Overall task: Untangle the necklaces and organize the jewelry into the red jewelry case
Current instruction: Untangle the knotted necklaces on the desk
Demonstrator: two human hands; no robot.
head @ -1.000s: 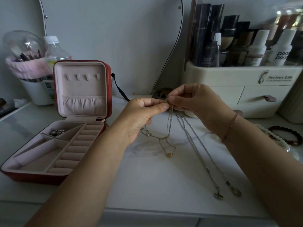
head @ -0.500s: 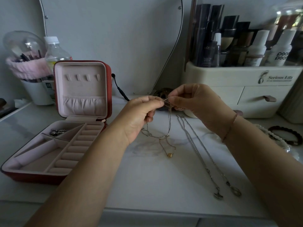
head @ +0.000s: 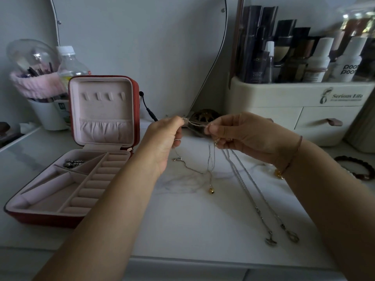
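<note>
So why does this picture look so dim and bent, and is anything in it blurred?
Head view: light is dim and flat, with only faint shadows on the table; its wide lens makes the bottles at right lean; the thin chains between left hand and right hand blur, the red jewelry case reads sharper.

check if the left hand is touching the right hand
Apart. The head view shows a clear gap between the left hand and the right hand, with only a thin chain, pinched by both, stretched across it.
</note>
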